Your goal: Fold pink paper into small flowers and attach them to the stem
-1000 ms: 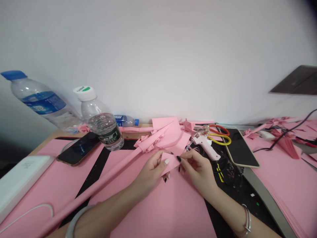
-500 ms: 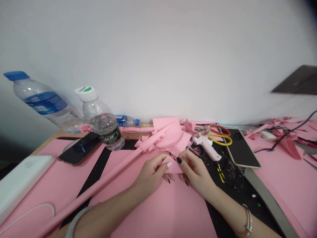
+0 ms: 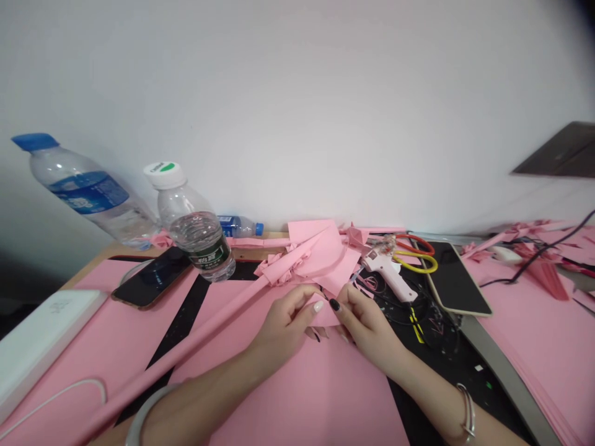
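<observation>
A small piece of pink paper (image 3: 325, 318) is pinched between both hands above larger pink sheets (image 3: 307, 390). My left hand (image 3: 292, 317) grips its left side, thumb on top and fingers beneath. On its right side, my right hand (image 3: 365, 319) closes the same way, thumb near the upper edge. The two thumbs nearly meet. Just beyond the hands lie a long rolled pink paper tube (image 3: 223, 313) and folded pink paper pieces (image 3: 320, 254).
A glue gun (image 3: 390, 275) and yellow-handled scissors (image 3: 421, 263) lie right of the hands, near a dark tablet (image 3: 458, 279). Leftward are a water bottle (image 3: 198, 235), a larger blue-capped bottle (image 3: 88, 192), a phone (image 3: 151, 279) and a white box-like object (image 3: 46, 341). A wall rises behind.
The right fingers have curled a little further under the small paper, and its lower edge tilts slightly. The whole view has shifted slightly; the hands keep their hold.
</observation>
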Demonstrator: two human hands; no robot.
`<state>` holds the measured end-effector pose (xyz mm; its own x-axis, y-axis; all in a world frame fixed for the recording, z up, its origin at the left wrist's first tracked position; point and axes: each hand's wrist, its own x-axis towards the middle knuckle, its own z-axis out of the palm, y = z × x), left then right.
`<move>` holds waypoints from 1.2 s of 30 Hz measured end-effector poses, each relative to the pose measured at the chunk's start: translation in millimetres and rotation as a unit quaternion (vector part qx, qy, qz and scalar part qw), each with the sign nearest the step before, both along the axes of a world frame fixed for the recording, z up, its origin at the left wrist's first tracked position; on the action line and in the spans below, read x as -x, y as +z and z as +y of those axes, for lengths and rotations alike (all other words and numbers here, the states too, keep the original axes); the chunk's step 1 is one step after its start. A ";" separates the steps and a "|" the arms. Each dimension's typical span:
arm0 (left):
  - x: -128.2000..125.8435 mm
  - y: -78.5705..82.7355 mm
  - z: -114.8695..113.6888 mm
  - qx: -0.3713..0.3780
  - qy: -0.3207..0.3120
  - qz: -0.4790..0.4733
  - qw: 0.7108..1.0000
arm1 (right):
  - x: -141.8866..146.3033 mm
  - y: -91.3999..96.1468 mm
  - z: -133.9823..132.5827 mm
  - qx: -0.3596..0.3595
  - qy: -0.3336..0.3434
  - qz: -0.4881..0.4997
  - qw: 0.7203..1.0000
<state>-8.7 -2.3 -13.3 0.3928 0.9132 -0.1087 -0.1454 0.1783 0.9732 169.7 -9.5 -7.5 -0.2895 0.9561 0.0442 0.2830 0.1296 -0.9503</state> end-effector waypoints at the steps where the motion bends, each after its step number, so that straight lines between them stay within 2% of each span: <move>1: 0.6 0.1 -0.3 -0.011 0.008 0.006 1.000 | 0.0 0.6 -0.2 -0.012 0.004 -0.009 1.000; 5: 2.0 1.2 -1.2 -0.061 0.044 0.039 0.996 | 0.3 3.2 -1.3 -0.046 0.022 -0.034 0.998; 11: -0.1 3.3 -2.6 0.011 0.025 0.004 1.000 | 1.8 6.2 -4.0 -0.051 0.031 -0.054 0.997; 19: 1.3 -0.2 -3.3 0.020 0.024 0.045 0.999 | 4.1 10.6 -5.2 -0.087 0.057 -0.107 0.989; 28: -0.9 -2.9 3.8 0.051 -0.035 -0.010 0.998 | 0.8 6.3 -0.8 -0.074 0.028 -0.089 0.993; 36: -0.8 2.5 7.4 0.082 -0.046 0.059 0.994 | -0.2 4.9 0.2 -0.080 0.011 -0.114 0.990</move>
